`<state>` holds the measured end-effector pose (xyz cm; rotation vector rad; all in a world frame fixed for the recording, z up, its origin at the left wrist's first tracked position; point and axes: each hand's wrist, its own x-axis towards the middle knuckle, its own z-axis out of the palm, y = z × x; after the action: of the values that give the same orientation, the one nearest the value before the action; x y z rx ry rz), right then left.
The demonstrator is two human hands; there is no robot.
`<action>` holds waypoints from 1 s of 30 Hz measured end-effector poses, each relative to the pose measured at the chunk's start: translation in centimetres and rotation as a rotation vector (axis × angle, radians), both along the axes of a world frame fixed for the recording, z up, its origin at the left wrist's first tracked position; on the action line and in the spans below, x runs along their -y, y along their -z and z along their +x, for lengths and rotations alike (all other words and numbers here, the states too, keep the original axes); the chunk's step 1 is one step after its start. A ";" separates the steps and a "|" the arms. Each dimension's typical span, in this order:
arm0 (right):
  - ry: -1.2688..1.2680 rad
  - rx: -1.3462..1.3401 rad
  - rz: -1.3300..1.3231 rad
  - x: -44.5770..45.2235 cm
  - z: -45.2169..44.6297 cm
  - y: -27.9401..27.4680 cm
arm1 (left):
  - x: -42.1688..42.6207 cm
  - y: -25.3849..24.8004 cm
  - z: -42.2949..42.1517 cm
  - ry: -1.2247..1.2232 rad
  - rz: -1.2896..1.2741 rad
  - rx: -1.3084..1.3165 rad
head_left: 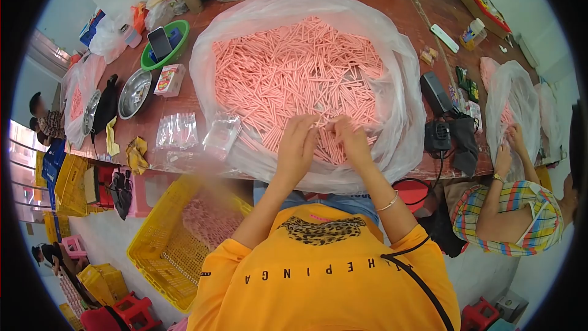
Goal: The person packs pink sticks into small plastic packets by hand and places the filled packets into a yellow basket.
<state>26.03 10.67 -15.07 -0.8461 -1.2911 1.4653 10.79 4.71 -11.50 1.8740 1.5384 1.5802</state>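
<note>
A large clear plastic bag [401, 86] lies open on the red table, with a heap of thin pink sticks [294, 67] inside. My left hand [298, 144] is at the near edge of the heap, its fingers bent together at the sticks. Close to its right, my right hand [353, 141] has its fingers curled over the pink sticks. What each hand holds is too small to make out. Small clear packets [177, 130] lie left of the bag, and another packet [222, 133] rests on its left edge.
A green basin [180, 43] with a phone, a metal bowl [136, 94] and a small box [169, 79] stand left. Black devices [437, 136] with cables lie right. A yellow crate [165, 239] is below the table's left. A co-worker [514, 208] works at another bag, right.
</note>
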 end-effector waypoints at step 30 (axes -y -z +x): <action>-0.038 -0.078 -0.048 -0.2 0.2 0.7 | -1.7 0.7 1.3 0.165 -0.109 -0.236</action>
<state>26.28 10.86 -15.82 -0.7914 -1.2246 1.5498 12.09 6.38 -12.16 2.1249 1.4809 1.2177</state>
